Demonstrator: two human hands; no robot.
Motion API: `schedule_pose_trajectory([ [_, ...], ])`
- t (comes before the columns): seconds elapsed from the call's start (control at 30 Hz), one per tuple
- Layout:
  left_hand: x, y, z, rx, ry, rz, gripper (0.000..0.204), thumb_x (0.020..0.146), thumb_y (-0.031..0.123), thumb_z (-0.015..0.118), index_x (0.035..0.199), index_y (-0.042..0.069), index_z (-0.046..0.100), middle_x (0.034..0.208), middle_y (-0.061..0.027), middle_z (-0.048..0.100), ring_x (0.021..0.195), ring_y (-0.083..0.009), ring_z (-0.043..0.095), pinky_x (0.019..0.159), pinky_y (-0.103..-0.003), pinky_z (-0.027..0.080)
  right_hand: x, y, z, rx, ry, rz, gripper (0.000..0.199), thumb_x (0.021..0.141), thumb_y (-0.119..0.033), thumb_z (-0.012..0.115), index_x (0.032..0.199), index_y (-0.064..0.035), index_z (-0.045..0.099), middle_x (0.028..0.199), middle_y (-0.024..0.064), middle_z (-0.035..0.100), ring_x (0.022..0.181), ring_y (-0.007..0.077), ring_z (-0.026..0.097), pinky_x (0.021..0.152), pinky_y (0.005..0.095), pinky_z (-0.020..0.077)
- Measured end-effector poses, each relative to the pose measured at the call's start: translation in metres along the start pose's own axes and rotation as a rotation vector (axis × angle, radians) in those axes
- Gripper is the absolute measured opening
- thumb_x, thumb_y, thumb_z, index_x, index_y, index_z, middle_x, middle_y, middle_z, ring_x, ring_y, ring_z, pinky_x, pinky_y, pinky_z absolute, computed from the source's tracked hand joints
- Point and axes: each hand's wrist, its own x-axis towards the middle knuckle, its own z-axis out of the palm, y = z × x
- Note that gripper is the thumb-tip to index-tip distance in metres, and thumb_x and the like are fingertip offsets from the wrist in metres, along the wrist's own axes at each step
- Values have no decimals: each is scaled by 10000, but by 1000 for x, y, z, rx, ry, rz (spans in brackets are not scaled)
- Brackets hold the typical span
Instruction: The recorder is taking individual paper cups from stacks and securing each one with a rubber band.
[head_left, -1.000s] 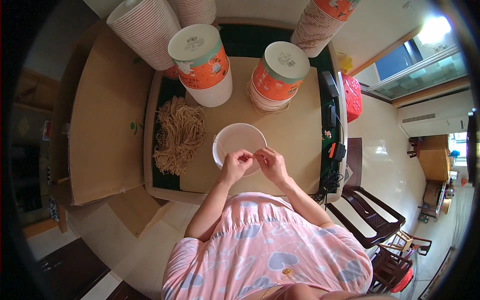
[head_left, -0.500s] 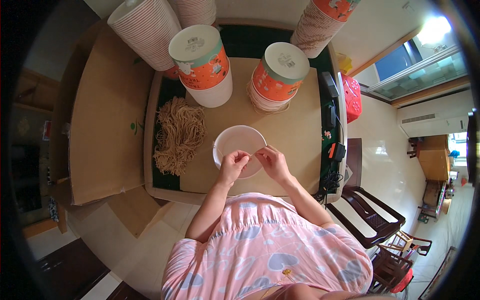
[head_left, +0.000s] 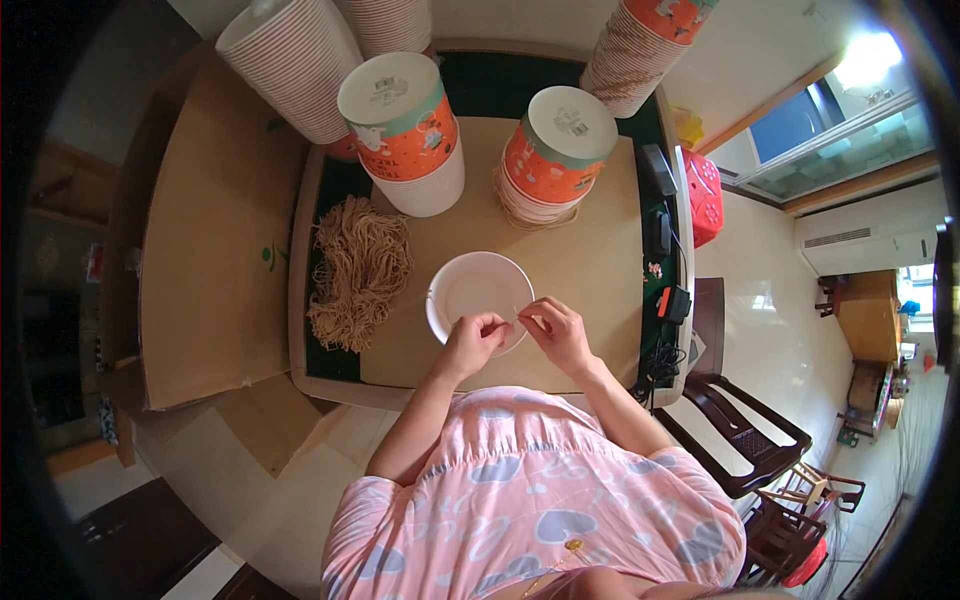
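A white paper bucket point(head_left: 458, 275) stands on the cardboard sheet right in front of me, its open mouth facing up. Over its near rim, the fingertips of my left hand point(head_left: 474, 340) and my right hand point(head_left: 556, 331) are pinched close together. Between them shows a short bit of thin, pale cord point(head_left: 515, 313), mostly hidden by my fingers. A small mark, perhaps cord, shows at the bucket's left rim. To the left lies a loose heap of beige cords point(head_left: 358, 272).
Beyond the bucket stand two upside-down stacks of orange-printed buckets, a left stack point(head_left: 408, 140) and a right stack point(head_left: 560, 150) with cords hanging around it. Taller bucket stacks point(head_left: 290, 70) rise behind. A large cardboard box point(head_left: 220, 240) flanks the left; chargers and cables point(head_left: 662, 365) line the right edge.
Both hands have shifted slightly toward me and to the right, fingertips still close together. The bucket, stacks and cord heap stay in place.
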Motion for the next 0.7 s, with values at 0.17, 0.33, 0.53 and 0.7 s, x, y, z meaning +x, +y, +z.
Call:
schedule_pose_trajectory([
  [0.17,-7,28,7,8,92,154,134,852,110,611,800,-13,620,641,-44,607,587,-70,541,553,-252,441,-6,11,5,-43,113,-205,133,722,-30,698,822,-59,616,829,85,608,691,253,590,574,344,479],
  [0.33,-11,36,6,15,112,179,135,840,102,620,763,-8,606,611,-33,568,545,-63,484,511,-246,396,-9,19,11,-33,156,-210,162,712,-19,700,834,-63,603,834,86,594,675,251,579,562,336,478],
  [0.53,-14,35,4,-30,115,205,98,828,74,634,762,3,623,605,43,531,559,-19,446,514,-195,358,-10,19,13,17,189,-167,170,710,21,674,835,-59,592,843,92,587,659,227,572,521,313,472],
  [0.7,-24,52,-3,-96,90,251,88,818,58,640,758,-1,615,651,0,551,570,-45,462,516,-218,367,-12,25,12,-28,218,-127,158,720,20,667,837,-53,590,843,94,584,657,221,574,522,300,483],
])
